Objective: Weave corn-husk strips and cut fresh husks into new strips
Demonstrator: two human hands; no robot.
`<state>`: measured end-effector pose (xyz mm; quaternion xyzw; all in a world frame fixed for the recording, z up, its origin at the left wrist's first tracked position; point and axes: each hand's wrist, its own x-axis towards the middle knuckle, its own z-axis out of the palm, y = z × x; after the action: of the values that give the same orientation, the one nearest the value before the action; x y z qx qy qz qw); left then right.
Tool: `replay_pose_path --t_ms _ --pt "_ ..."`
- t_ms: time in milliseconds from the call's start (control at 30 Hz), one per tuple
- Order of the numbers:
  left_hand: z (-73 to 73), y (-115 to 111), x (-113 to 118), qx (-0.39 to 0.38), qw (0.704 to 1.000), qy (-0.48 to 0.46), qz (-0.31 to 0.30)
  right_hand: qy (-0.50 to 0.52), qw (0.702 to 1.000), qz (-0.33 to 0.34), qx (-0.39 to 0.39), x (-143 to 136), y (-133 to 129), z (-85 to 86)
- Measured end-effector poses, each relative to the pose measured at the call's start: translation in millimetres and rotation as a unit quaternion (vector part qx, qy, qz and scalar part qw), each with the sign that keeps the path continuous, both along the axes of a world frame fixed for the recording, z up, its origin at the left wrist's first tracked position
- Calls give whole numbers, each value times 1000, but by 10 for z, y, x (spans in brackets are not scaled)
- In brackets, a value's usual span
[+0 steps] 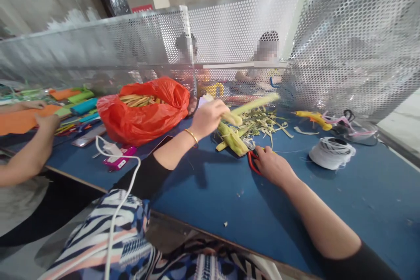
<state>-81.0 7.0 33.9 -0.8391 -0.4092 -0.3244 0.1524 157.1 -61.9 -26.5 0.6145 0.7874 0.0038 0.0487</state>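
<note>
My left hand [210, 116] is closed on a pale green husk piece [254, 104] that points up and to the right. Below it, on the blue table [210, 197], lies a bundle of green husk [233, 140] beside a heap of shredded strips [264, 121]. My right hand [271, 162] is wrapped round the red handles of scissors [252, 162] at the table surface, just right of the bundle. The scissors' blades are mostly hidden near the bundle.
A red plastic bag [141, 118] of dry strips stands left, near a pink power strip [120, 158] and white cable. Right are a white twine roll [332, 153] and yellow glue gun [315, 118]. Perforated metal panels stand behind. A person's hands hold orange sheet [22, 120] at far left.
</note>
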Motion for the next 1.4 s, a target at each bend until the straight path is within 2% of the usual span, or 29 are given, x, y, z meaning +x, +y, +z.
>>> replay_pose_path --t_ms 67,133,233,333,400,500,567,667,733,933,1033,1100,1233,1300,1400 --pt "-232 55 120 -29 995 68 -65 6 1000 0 -7 8 -1 0" --pt "-424 121 118 -73 991 85 -67 8 1000 -1 -10 14 -2 -1" --pt "-573 181 -32 -137 989 51 15 9 1000 -4 -7 20 -3 7" --pt "-588 111 -154 -178 972 -48 144 22 1000 -13 -13 27 1 32" --pt "-595 -19 -133 -188 959 -91 193 37 998 -34 -24 33 7 59" --pt "-676 -259 40 -211 961 -93 155 70 994 -75 -25 42 7 103" --pt "-759 -377 181 -201 972 -75 93 81 992 -98 -13 45 -7 127" --pt "-855 -425 317 -160 987 -5 -34 66 993 -101 -3 49 -39 151" --pt "-886 -392 339 -146 986 25 -81 46 994 -94 8 55 -44 161" --pt "-930 -306 334 -137 982 21 -130 71 986 -97 118 30 194 141" --pt "-941 -309 380 -135 978 43 -156 77 991 -63 90 -56 389 86" --pt "-934 -309 392 -135 976 66 -160 74 992 -63 77 -119 484 45" --pt "-904 -277 298 -130 980 81 -127 84 988 -84 94 -149 545 3" --pt "-892 -248 208 -129 984 71 -103 140 976 -116 123 -102 534 9" --pt "-855 -222 113 -127 987 28 -93 298 931 -144 153 9 490 44"
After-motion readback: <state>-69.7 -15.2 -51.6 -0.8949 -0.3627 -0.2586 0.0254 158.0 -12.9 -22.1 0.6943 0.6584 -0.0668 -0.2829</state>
